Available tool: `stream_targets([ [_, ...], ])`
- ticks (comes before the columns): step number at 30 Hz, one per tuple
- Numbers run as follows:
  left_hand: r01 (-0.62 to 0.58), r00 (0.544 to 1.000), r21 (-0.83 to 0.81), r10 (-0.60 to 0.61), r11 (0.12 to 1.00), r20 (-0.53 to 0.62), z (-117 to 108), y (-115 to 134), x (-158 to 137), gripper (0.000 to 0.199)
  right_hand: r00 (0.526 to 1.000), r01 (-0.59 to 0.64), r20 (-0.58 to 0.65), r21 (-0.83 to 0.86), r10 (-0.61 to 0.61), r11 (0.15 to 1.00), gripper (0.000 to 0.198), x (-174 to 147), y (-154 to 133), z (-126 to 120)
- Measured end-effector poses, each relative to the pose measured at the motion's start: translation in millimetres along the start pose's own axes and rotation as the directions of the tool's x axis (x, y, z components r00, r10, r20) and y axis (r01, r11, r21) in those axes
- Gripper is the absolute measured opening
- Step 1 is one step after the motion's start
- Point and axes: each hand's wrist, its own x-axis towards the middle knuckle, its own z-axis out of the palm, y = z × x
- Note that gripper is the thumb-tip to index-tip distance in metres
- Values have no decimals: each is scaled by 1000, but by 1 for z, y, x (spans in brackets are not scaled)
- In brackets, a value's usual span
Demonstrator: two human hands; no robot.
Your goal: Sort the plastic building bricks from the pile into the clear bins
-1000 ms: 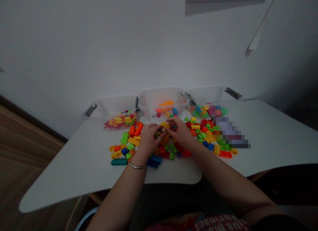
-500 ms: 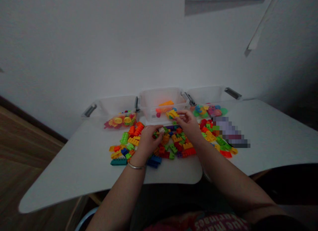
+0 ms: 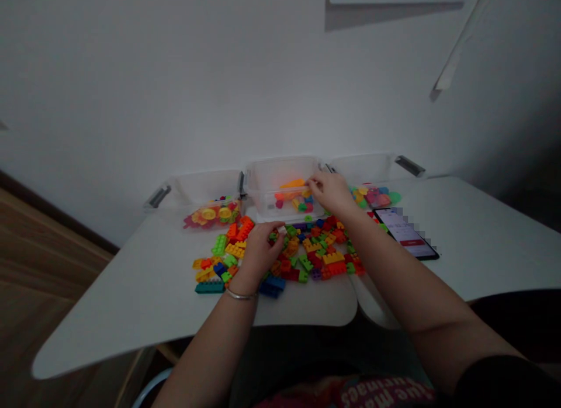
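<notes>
My left hand (image 3: 259,248) hovers over the pile of toy building bricks (image 3: 313,244), its thumb and fingers closed on a small white brick (image 3: 281,229). The wrist carries a bangle. My right hand (image 3: 332,190) reaches over the near rim of the middle clear plastic bin (image 3: 258,204), fingers slightly apart, with nothing visible between them. Inside that bin, seen through its wall, lie an orange piece (image 3: 293,184) and several coloured bricks (image 3: 300,203) just below my right fingertips.
A left clear bin (image 3: 188,186) holds yellow and red pieces (image 3: 213,213). A right clear bin (image 3: 372,165) holds multicoloured pieces (image 3: 380,196), partly behind my right hand. A phone (image 3: 405,234) lies right of the bricks. A wall (image 3: 175,92) stands behind the bins.
My right hand has moved forward over the middle bin and let go of the yellow brick piece; more coloured bricks show inside. My left hand stays nearly in place with the white brick.
</notes>
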Motion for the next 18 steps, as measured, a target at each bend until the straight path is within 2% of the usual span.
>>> stream_targets([
  [4,1,1000,2,-1,1000,15,0,-1,0,23,996,41,83,-218,-24,975,42,-3,-7,1],
  [8,8,1000,-6,-8,1000,29,-1,-1,-1,23,995,65,87,-237,-45,969,46,-2,-7,1],
  [11,25,999,-14,-24,1000,34,0,-2,-1,25,993,83,103,-185,-65,979,44,1,-3,2],
  [14,70,997,-44,-70,997,11,3,-4,0,34,994,80,72,-44,-77,996,33,1,2,2],
  [18,108,994,-91,-109,990,-8,8,-7,0,35,980,117,-182,184,-83,976,26,-12,-2,-1],
])
